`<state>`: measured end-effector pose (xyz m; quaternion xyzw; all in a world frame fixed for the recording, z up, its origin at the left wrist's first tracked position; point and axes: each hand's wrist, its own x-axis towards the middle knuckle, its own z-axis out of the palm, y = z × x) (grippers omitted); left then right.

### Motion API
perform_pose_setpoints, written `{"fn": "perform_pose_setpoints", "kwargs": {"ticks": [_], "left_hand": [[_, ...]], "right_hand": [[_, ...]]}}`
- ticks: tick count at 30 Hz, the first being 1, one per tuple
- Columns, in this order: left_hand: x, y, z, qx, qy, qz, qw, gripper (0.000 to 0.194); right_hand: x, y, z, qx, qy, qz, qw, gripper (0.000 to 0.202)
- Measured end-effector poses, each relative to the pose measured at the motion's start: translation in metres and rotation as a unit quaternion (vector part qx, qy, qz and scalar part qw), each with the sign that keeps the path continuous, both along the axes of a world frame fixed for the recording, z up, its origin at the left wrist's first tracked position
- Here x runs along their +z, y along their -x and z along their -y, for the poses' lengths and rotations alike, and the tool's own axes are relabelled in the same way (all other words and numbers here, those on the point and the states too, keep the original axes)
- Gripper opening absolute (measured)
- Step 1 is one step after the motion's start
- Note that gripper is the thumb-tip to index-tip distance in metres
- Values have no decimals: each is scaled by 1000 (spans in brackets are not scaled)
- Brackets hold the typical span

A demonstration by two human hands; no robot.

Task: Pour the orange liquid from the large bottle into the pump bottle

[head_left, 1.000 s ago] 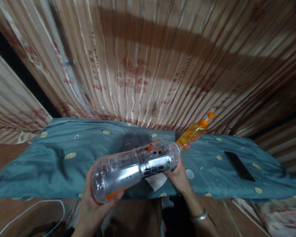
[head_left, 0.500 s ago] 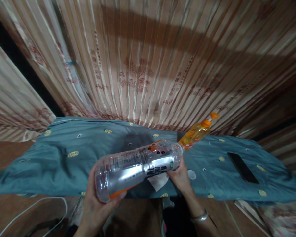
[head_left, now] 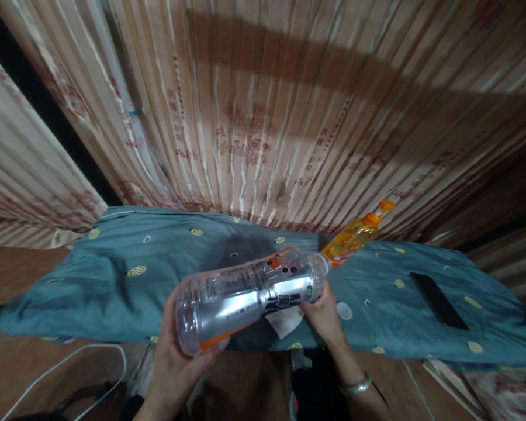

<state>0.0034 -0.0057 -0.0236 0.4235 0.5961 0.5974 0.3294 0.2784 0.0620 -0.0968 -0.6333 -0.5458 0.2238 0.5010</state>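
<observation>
A large clear plastic bottle [head_left: 245, 298] with a silver and orange label lies tilted across the middle of the view, its base toward me on the left and its neck up to the right. My left hand [head_left: 179, 351] is wrapped round the base end. Under the neck end, my right hand [head_left: 322, 313] closes on the bottle, with some of its fingers hidden behind it. Just past the bottle's mouth stands a pump bottle [head_left: 350, 238] of orange-yellow liquid. A white paper piece [head_left: 286, 321] lies below the bottle, and a round white disc [head_left: 344, 310] lies beside my right hand.
The teal patterned cloth [head_left: 127, 298] covers a long surface. A black phone [head_left: 438, 299] lies on it at the right. A pleated patterned curtain [head_left: 249, 76] hangs behind. At lower left, a white cable [head_left: 70, 358] loops over the brown floor.
The whole scene has shifted slightly right as the camera moved. Both hands keep the same hold on the bottle.
</observation>
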Motion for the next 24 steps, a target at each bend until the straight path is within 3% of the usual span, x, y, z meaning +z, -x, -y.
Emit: {"fn": "perform_pose_setpoints", "kwargs": {"ticks": [24], "left_hand": [[-10,0,-1,-9,-30,19,999,101]], "right_hand": [[3,1,1,10,-14,-12,1000,66]]}}
